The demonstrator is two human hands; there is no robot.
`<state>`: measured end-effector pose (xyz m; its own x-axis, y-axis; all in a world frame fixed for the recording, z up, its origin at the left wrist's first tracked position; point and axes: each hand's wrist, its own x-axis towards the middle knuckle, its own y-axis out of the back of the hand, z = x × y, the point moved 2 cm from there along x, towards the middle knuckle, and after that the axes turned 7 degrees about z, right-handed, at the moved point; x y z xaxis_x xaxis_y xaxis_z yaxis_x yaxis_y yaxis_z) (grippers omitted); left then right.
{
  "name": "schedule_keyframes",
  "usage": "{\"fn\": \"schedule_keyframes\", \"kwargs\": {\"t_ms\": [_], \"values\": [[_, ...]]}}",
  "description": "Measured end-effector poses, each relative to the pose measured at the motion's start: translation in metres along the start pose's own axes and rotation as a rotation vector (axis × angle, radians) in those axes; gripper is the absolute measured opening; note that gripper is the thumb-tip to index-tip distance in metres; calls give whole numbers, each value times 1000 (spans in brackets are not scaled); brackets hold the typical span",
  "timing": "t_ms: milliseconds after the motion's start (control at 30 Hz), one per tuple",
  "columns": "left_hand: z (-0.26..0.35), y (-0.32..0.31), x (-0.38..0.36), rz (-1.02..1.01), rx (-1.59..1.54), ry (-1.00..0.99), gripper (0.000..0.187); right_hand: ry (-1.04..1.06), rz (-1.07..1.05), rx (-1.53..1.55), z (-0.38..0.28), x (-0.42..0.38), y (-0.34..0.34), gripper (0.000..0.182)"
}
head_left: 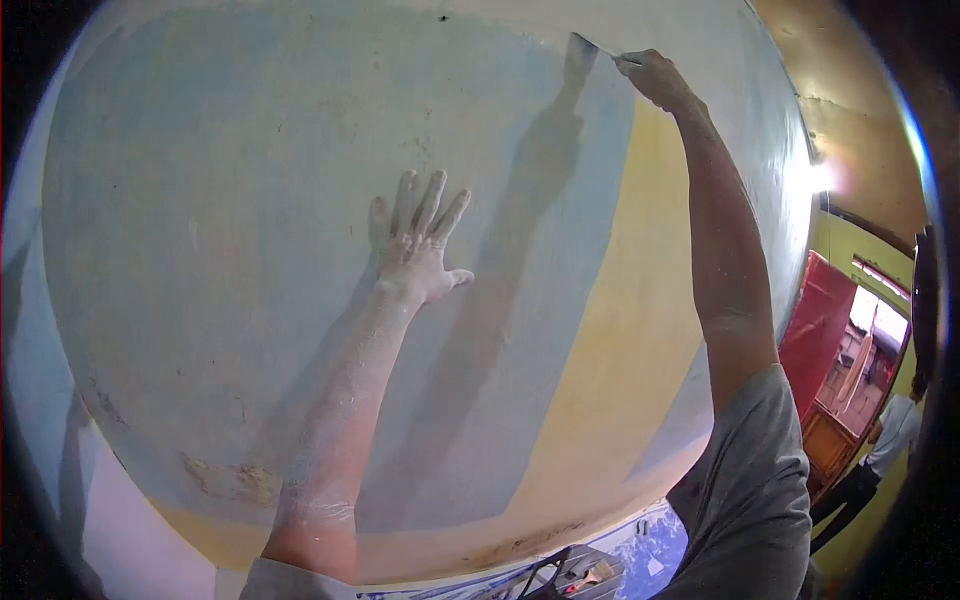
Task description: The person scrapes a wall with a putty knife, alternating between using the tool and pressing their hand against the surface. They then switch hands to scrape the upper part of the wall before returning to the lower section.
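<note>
My left hand [418, 255], dusted with white powder, lies against the painted wall [300, 200] with its fingers spread. Higher up and to the right, my right hand [655, 80] is closed around the handle of a scraper [590, 43]. The scraper's flat blade points left, at or close to the upper wall; exact contact cannot be made out. Blue-grey paint covers much of the wall, with a yellow band [600, 300] below my right hand. Shadows of my arms fall across the surface.
Below the wall, at the bottom, are a grey object with tools [590, 580] and a blue-and-white surface [650, 550]. At the far right a person [895, 435] stands near an open red door [818, 330]. A bright lamp [822, 178] shines at upper right.
</note>
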<state>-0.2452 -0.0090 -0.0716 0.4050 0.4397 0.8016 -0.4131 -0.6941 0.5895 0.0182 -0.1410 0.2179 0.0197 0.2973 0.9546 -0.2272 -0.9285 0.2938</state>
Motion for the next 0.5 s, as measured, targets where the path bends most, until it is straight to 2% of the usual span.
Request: {"fn": "schedule_keyframes", "kwargs": {"t_ms": [67, 100, 200, 233, 333, 367, 467, 500], "values": [[3, 3, -3, -8, 10, -7, 106, 35, -52, 2, -1, -8, -6, 42], [1, 5, -3, -5, 30, -1, 106, 109, 24, -59, 22, 2, -26, 41], [-1, 1, -3, 23, 16, -12, 105, 163, 64, -61, 22, 15, -26, 40], [0, 1, -1, 24, 20, -19, 105, 10, -56, -12, 3, 11, -6, 40], [2, 0, -2, 19, 37, -18, 105, 39, -101, -89, -2, 0, -2, 41], [3, 1, -1, 14, 35, -17, 105, 76, -21, -58, 7, -3, -12, 40], [-2, 1, -3, 19, 37, -3, 106, 169, 27, -119, 4, 4, -12, 40], [-1, 0, -1, 15, 27, -11, 106, 33, -7, -24, 5, 9, -9, 41]]}}
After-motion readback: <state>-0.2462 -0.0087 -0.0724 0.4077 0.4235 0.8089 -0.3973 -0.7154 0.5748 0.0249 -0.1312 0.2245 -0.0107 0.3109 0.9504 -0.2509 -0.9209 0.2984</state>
